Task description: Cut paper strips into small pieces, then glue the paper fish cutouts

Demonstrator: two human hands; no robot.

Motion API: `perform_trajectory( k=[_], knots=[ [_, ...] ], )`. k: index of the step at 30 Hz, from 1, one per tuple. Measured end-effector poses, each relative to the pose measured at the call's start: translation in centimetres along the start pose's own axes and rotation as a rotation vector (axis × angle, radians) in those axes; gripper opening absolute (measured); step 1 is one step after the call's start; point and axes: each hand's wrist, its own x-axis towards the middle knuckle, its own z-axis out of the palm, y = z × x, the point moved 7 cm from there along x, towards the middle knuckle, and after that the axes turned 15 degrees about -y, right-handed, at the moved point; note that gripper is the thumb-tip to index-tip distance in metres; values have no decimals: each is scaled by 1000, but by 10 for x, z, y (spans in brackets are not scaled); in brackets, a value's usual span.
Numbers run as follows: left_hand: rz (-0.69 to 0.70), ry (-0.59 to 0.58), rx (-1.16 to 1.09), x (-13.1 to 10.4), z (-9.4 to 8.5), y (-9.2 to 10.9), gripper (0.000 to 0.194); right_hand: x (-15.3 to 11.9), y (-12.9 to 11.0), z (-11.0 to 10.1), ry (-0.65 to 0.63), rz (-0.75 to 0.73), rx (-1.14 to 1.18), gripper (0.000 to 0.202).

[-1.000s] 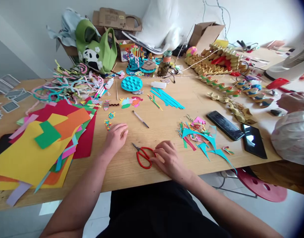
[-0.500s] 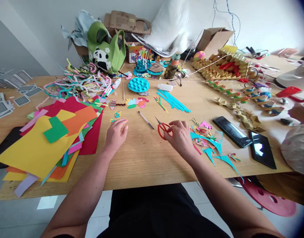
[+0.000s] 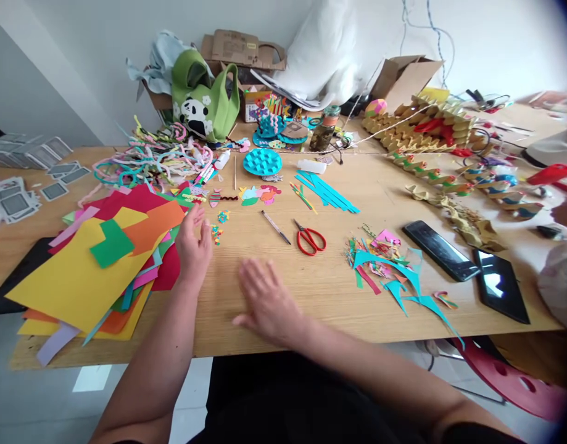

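Observation:
My left hand is open and empty beside the right edge of a stack of coloured paper, with its thumb apart from the fingers. My right hand, a little blurred, is open, fingers spread, over the bare wood near the table's front edge. Red-handled scissors lie on the table beyond it, blades slightly apart. Left of them rests a pen. Small paper bits sit in two little piles right of my left hand. Farther back are colourful paper cut-outs and blue paper strips.
Paper scraps and two dark phones lie to the right. Behind are a blue bumpy disc, a white bottle, a jar, pipe cleaners and a green panda bag. Another person's arm shows far right.
My right hand has let go of the scissors, which now lie on the table, and has moved left and nearer. My left hand has shifted left toward the paper stack.

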Motion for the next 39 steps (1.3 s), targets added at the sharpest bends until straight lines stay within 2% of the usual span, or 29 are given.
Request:
perform_trajectory(
  k=[2,4,7,10,12,15,18,20,22,24,27,29,31,32,36,37,39],
  knots=[
    [-5,5,-24,1,-1,-4,42,10,-33,13,-60,-109,22,91],
    [-2,3,-35,1,-1,-5,43,10,-37,20,-69,-102,41,94],
    [9,12,-37,2,-1,-4,43,-22,2,24,-49,34,31,88],
    [19,36,-43,2,-3,-2,42,-82,63,25,-35,266,-57,87],
    [27,50,-52,2,-4,-1,41,-120,95,23,-3,400,-129,87],
    [33,72,-56,2,-6,-2,41,-147,111,17,69,503,-209,82],
    [21,91,-56,1,-7,-5,41,-132,93,16,82,461,-215,78],
    [10,91,-55,1,-7,-9,41,-113,73,21,26,342,-189,77],
    [0,89,-56,1,-7,-11,41,-102,62,27,-17,243,-163,79],
    [-3,89,-61,1,-7,-11,41,-105,71,30,-7,256,-155,77],
    [5,100,-79,1,-8,-9,41,-124,103,24,79,412,-174,76],
    [11,109,-92,1,-9,-6,41,-126,111,16,119,466,-176,76],
    [15,113,-100,1,-9,-5,41,-104,97,12,87,405,-138,73],
    [17,114,-101,1,-10,-4,41,-85,81,11,57,328,-110,73],
    [3,121,-101,1,-12,-5,41,13,-7,11,-63,-117,9,76],
    [-2,122,-101,1,-13,-5,41,34,-22,12,-82,-182,27,77],
    [-5,120,-99,0,-13,-4,41,64,-37,15,-122,-211,53,75]
  ],
)
